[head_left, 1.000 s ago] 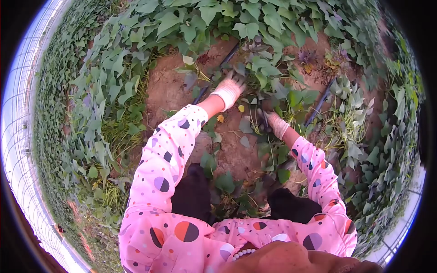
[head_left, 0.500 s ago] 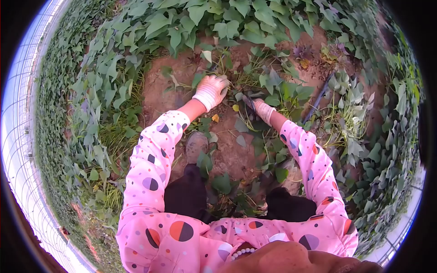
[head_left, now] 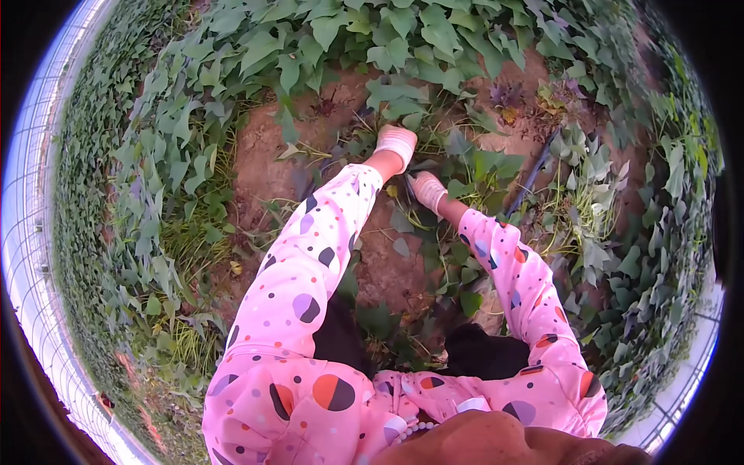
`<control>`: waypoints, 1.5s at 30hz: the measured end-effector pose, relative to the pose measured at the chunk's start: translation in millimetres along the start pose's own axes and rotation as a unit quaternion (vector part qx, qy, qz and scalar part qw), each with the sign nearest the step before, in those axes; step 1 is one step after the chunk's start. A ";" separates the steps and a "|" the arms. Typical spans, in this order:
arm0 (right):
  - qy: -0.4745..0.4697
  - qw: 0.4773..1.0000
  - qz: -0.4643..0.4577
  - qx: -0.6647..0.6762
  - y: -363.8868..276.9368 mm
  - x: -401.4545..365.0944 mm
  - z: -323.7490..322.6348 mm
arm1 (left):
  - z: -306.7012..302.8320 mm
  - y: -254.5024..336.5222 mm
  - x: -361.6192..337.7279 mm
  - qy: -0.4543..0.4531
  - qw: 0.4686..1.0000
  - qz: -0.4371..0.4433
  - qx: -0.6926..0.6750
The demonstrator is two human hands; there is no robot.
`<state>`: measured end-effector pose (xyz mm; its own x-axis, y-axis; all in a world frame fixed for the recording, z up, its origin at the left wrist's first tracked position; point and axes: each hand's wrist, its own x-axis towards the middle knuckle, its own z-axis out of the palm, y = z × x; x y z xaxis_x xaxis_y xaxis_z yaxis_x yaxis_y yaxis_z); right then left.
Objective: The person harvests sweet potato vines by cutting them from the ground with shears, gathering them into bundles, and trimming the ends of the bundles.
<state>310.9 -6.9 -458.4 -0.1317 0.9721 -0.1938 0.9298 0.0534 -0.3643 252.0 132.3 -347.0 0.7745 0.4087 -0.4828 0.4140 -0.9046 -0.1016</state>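
Note:
My left hand [head_left: 396, 145], in a pale glove, is closed at a leafy vine [head_left: 397, 99] whose broad green leaves spread just past the knuckles; the fingertips are hidden. Close by on the right, my gloved right hand [head_left: 428, 191] is wrapped around a dark, narrow tool [head_left: 410, 183], mostly covered by the hand and leaves. Cut-looking stems and small leaves surround both hands over brown soil [head_left: 267, 151].
Dense vines [head_left: 163, 147] grow at the left and along the top. A dark hose [head_left: 533, 174] lies on the soil to the right, beside a heap of pale, wilted vines [head_left: 585, 186]. My dark-clad knee [head_left: 484, 353] is below. A wire-grid structure [head_left: 31, 209] stands at the far left.
My left hand has moved right and slightly forward, nearer my right hand, and leaves now stand just beyond it. My right hand has shifted slightly left. The left sleeve now covers my shoe.

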 end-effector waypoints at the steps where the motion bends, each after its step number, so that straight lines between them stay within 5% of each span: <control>1: 0.000 1.000 0.025 0.009 2.5 3.4 3.0 | -1.4 1.9 -1.8 0.015 1.000 -0.015 -0.010; 4: 0.004 0.985 0.125 0.121 -2.3 3.1 -7.1 | 16.6 -2.6 5.1 0.054 0.988 -0.099 -0.107; 6: 0.019 0.979 0.146 0.140 -7.6 0.1 -10.2 | 15.3 -15.8 -9.9 0.061 0.990 -0.050 -0.115; 8: 0.035 0.972 0.167 0.160 -12.8 -3.6 -17.2 | 17.3 -24.3 -19.9 0.132 0.926 -0.181 -0.304; 10: 0.020 0.959 0.201 0.198 -19.6 -7.9 -26.3 | 11.4 -38.4 -18.7 0.033 0.921 -0.223 -0.317; 12: 0.011 0.976 0.145 0.161 -16.2 -7.2 -19.8 | 36.6 -55.1 -8.5 0.069 0.881 -0.245 -0.399; 14: 0.004 0.989 0.090 0.121 -22.0 -9.2 -30.6 | 44.7 -67.1 -3.1 0.059 0.878 -0.242 -0.409; 16: -0.044 0.950 0.254 0.177 -43.4 -17.5 -77.8 | 43.9 -69.1 -3.9 0.051 0.873 -0.239 -0.421; 17: -0.044 0.950 0.254 0.177 -41.5 -15.4 -73.0 | 42.1 -69.7 -5.4 0.034 0.870 -0.249 -0.424; 19: -0.044 0.991 0.110 -0.053 -34.2 -11.5 -55.8 | 40.7 -70.0 -6.2 0.016 0.867 -0.258 -0.426; 22: -0.090 0.972 0.206 0.067 -56.7 -12.6 -113.1 | 40.4 -70.5 -4.0 -0.001 0.871 -0.259 -0.417; 33: -0.120 0.968 0.215 0.052 -33.4 13.0 -102.7 | 15.9 -63.9 -11.9 -0.048 0.916 -0.237 -0.321; 39: -0.185 0.963 0.188 0.051 -17.5 22.5 -114.0 | 22.5 -70.0 -14.0 -0.047 0.869 -0.259 -0.418; 43: -0.208 0.960 0.181 0.047 -20.4 30.1 -120.7 | 25.5 -64.1 -9.3 -0.020 0.889 -0.259 -0.377; 45: -0.199 0.962 0.181 0.048 -24.8 38.1 -116.4 | 32.2 -62.8 -1.7 0.004 0.913 -0.186 -0.363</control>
<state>322.9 55.4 -350.7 0.0559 0.7575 -0.6505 0.9055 -0.3129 -0.2865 209.2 184.6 -367.8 0.5184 0.6743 -0.5258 0.8545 -0.3862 0.3473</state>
